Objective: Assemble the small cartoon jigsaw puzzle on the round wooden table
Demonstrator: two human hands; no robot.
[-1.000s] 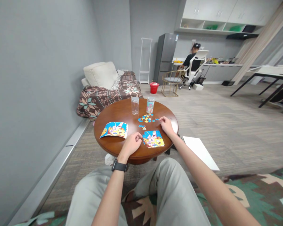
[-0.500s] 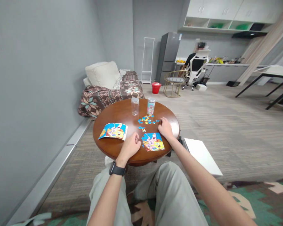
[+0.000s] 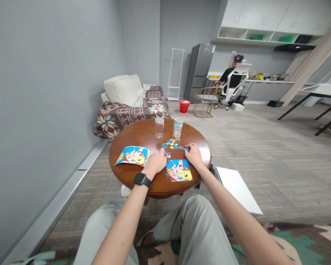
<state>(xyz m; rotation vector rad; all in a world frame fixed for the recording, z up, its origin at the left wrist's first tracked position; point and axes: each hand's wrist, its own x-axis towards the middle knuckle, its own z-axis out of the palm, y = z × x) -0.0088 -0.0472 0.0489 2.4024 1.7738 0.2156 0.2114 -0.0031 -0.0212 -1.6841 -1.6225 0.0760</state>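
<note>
Loose blue and yellow jigsaw pieces [image 3: 171, 143] lie in a cluster on the round wooden table [image 3: 132, 132]. My left hand [image 3: 156, 162], wearing a black watch, is over the table with curled fingers, its index fingertip beside a few pieces [image 3: 167, 155]; what it holds, if anything, is hidden. At the cluster's right end, the thumb and index finger of my right hand [image 3: 194, 154] close on a blue jigsaw piece [image 3: 184, 148]. Nearer me sits a partly joined cartoon jigsaw puzzle [image 3: 179, 170]. A curled picture sheet [image 3: 132, 155] lies to the left, partly behind my left hand.
A clear lidded jar [image 3: 159, 129] and a printed jar [image 3: 178, 128] stand at the table's back. Beyond are a covered sofa [image 3: 131, 106], a red bin [image 3: 184, 106] and a wire chair [image 3: 206, 97]. Another person [image 3: 228, 75] sits farther away. A white box [image 3: 238, 189] is on the right.
My left hand has moved forward toward the small group of pieces. My right hand's fingers have shifted left onto a blue piece. The view has tilted slightly upward.
</note>
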